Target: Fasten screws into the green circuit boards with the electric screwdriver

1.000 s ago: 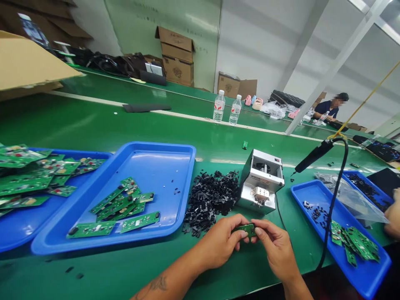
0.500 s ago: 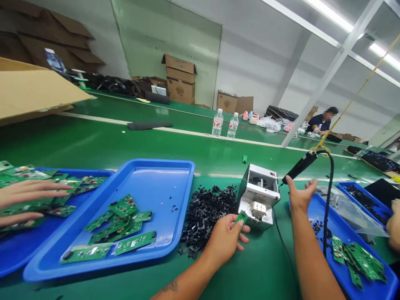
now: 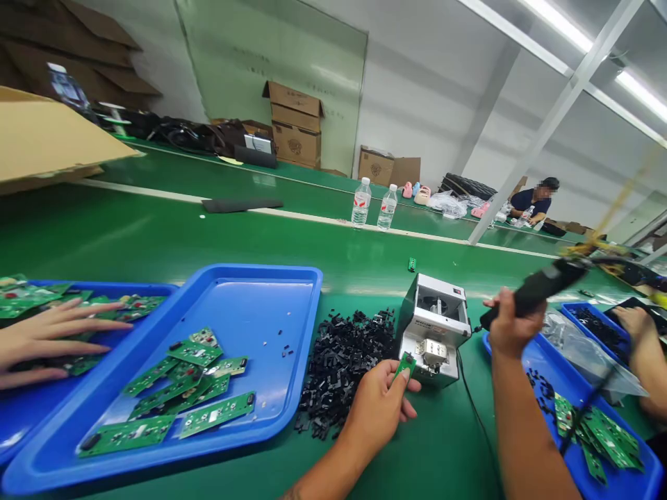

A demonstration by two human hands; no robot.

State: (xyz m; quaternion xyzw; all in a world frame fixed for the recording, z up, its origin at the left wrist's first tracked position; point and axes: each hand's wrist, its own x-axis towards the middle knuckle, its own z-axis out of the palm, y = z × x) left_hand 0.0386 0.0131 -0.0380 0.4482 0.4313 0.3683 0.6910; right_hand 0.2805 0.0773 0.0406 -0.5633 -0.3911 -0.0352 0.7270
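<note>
Right hand (image 3: 511, 328) has closed on screwdriver (image 3: 546, 286), tip down-left — left hand (image 3: 383, 397) pinches board (image 3: 405, 363), long axis up-right.

Behind the worktop's (image 3: 130, 226) far edge stand a white wall (image 3: 422, 90) and a pale green panel (image 3: 281, 42). Tube lights (image 3: 560, 22) glow above its right side, past a slanting pale post (image 3: 540, 137).

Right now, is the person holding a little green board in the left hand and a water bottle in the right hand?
Not quite: the right hand holds a corded black tool, as the head view shows. The left hand does hold a little green board.
</note>
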